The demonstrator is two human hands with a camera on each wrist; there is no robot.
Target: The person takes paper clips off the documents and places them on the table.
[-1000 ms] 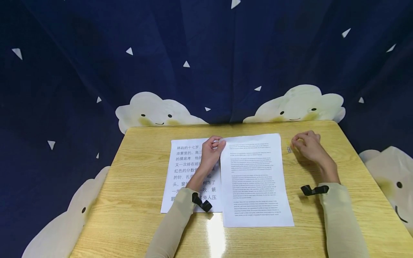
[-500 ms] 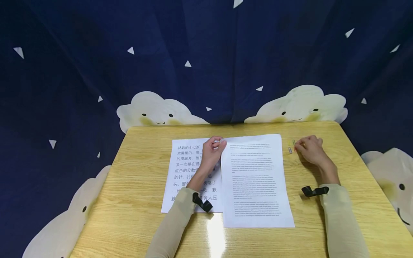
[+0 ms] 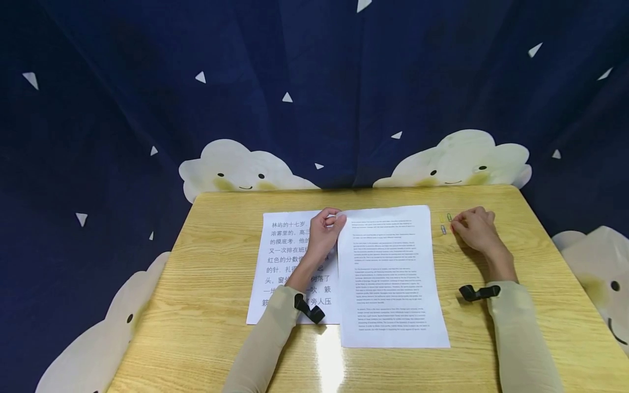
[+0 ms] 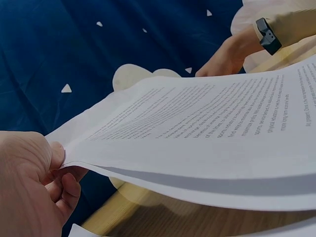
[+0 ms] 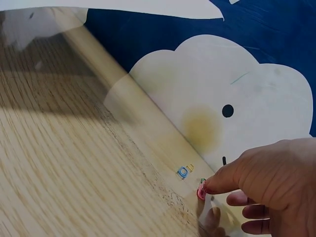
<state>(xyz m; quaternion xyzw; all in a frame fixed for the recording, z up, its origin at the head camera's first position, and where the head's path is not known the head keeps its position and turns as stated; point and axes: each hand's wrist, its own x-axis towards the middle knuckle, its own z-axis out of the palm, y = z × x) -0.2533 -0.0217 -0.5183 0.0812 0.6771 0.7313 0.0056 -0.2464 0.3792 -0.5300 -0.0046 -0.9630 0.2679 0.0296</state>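
Observation:
My left hand (image 3: 321, 234) pinches the upper left corner of the small-print sheets (image 3: 388, 273) between thumb and fingers. In the left wrist view that corner is raised off the table, and at least two paper edges show. At the right, my right hand (image 3: 476, 229) pinches a red paper clip (image 5: 201, 189) between thumb and finger, close to the tabletop. Beside those fingertips lie a blue paper clip (image 3: 443, 230), a yellow paper clip (image 3: 441, 218) and a green paper clip (image 3: 449, 217). The green one is partly covered in the right wrist view.
A sheet with large Chinese characters (image 3: 280, 256) lies flat on the wooden table (image 3: 196, 327), partly under my left forearm and the small-print sheets. Behind the table hangs a dark blue curtain (image 3: 245, 82) with clouds and white triangles.
My right hand has shifted slightly right and toward me, uncovering the green paper clip, and its fingertips have closed on the red one. My left hand keeps its hold on the sheets.

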